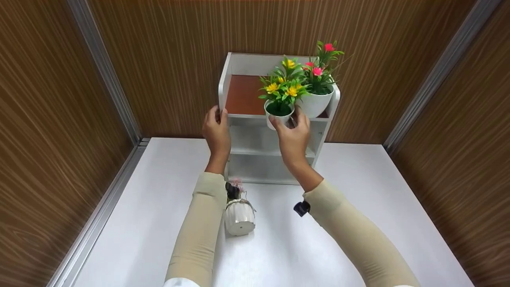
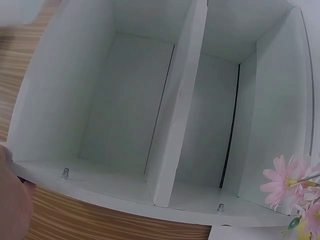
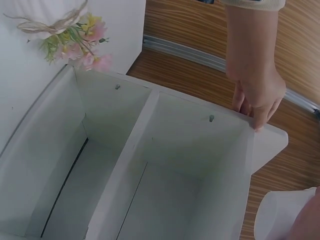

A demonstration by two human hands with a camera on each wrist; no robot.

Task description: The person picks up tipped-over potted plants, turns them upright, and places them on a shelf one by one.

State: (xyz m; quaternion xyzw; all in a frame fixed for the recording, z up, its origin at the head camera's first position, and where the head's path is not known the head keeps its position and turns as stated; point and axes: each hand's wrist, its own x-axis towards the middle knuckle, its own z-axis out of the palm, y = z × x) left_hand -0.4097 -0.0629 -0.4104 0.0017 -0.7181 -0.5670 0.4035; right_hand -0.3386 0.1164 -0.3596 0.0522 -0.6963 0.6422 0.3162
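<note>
One yellow-flowered pot (image 1: 283,119) seems mid-positioning, pinched by right hand (image 1: 295,138), shelf (image 1: 245,95) gripped by left hand (image 1: 217,132), so level handling's probably needed next.

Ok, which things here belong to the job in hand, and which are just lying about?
Likely the job's:
yellow-flowered plant, in the right hand
shelf unit, gripped by the left hand

Seemingly idle:
red-flowered plant, on top
twine-tied pot, on the table

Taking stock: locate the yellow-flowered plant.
Head view: the right hand holds the yellow-flowered plant by the top shelf's front edge, left of the red-flowered plant.
</note>
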